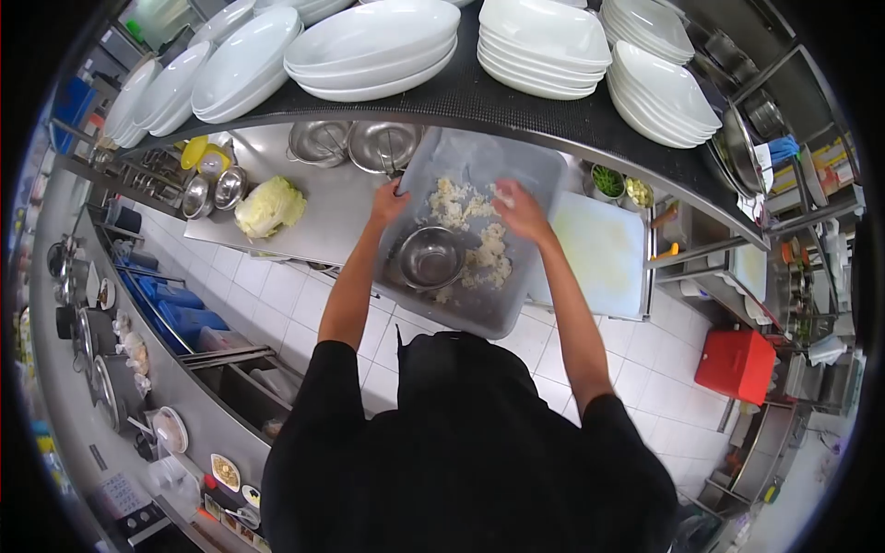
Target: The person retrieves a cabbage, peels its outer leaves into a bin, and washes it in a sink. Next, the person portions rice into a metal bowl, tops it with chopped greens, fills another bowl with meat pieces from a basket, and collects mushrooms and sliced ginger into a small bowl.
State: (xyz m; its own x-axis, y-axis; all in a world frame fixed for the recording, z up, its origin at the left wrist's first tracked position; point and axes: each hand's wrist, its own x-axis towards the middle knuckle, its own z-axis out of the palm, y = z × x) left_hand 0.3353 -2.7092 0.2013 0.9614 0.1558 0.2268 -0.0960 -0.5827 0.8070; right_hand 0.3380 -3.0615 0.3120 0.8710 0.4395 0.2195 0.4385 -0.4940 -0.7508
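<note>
A grey plastic tub (544,166) lies in front of me, holding pale, crumbly clumps (489,253) that look like cooked rice. In its near left part sits a round steel bowl (431,258). My left hand (391,203) is at the tub's left rim, with its fingers closed round the edge. Over the clumps in the tub's right half is my right hand (522,210), fingers stretched out and slightly blurred, with white bits at the fingertips. Whether it touches the clumps I cannot tell.
A cabbage (269,208) and two steel bowls (383,146) stand left of the tub on the steel counter (318,198). To the right lies a white cutting board (599,253). Stacked white dishes (373,55) fill the shelf above. A red box (735,366) stands low at right.
</note>
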